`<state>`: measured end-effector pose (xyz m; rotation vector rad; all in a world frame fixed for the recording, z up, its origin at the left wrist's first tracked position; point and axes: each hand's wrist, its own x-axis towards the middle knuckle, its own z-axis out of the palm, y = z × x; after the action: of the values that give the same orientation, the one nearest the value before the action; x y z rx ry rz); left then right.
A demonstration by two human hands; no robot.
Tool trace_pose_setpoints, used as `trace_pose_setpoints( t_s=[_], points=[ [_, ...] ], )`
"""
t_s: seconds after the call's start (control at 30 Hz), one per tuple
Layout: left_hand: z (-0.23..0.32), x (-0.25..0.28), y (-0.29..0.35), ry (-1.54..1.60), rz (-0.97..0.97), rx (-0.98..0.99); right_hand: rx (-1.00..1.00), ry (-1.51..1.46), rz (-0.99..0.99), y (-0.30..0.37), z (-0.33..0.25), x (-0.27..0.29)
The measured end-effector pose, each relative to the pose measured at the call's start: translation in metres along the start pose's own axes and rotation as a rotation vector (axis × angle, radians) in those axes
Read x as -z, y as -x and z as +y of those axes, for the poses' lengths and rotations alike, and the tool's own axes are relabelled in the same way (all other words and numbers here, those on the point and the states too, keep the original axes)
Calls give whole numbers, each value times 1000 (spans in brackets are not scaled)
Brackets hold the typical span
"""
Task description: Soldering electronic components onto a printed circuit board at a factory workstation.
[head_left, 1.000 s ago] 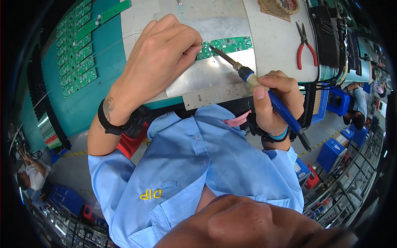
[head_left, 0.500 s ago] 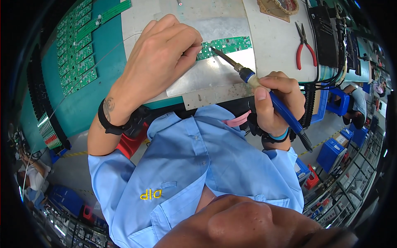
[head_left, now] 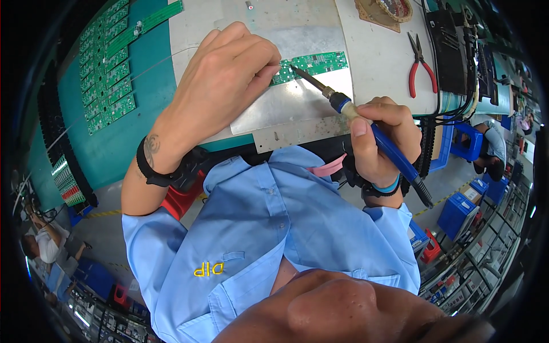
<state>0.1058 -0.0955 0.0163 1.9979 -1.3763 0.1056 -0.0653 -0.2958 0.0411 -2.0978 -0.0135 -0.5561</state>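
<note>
My right hand [head_left: 384,140] is wrapped round the blue handle of a soldering iron [head_left: 394,154]. Its dark tip rests on or just above a narrow green circuit board [head_left: 321,60]. At the board's left end, my left hand [head_left: 226,77] is closed in a pinch. A thin solder wire [head_left: 163,60] trails leftward from behind this hand; the fingers cover the wire's end and part of the board. Beneath the board lies a shiny metal plate [head_left: 286,106].
Red-handled pliers [head_left: 422,66] lie to the right, near a round holder [head_left: 394,8] at the back. Several green boards [head_left: 108,83] lie in a panel on the teal mat [head_left: 154,94]. Black cables [head_left: 454,119] hang off the right edge. Other people sit farther off at both sides.
Both hands and the iron hold nearly the same place, the tip still at the board. The solder wire's slack has shifted slightly at the left. A person at far left has moved.
</note>
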Motion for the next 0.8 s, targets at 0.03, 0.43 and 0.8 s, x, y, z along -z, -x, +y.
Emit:
trace_pose_setpoints(
  t_s=[0.03,0.43,0.8],
  points=[
    [2,2,0,0,-31,27,-10,-4,-2,0,0,0],
    [-2,-2,1,-2,27,-16,-2,5,7,-1,-1,2],
    [-4,-2,0,19,106,91,54,47,387,-20,41,6]
  ],
)
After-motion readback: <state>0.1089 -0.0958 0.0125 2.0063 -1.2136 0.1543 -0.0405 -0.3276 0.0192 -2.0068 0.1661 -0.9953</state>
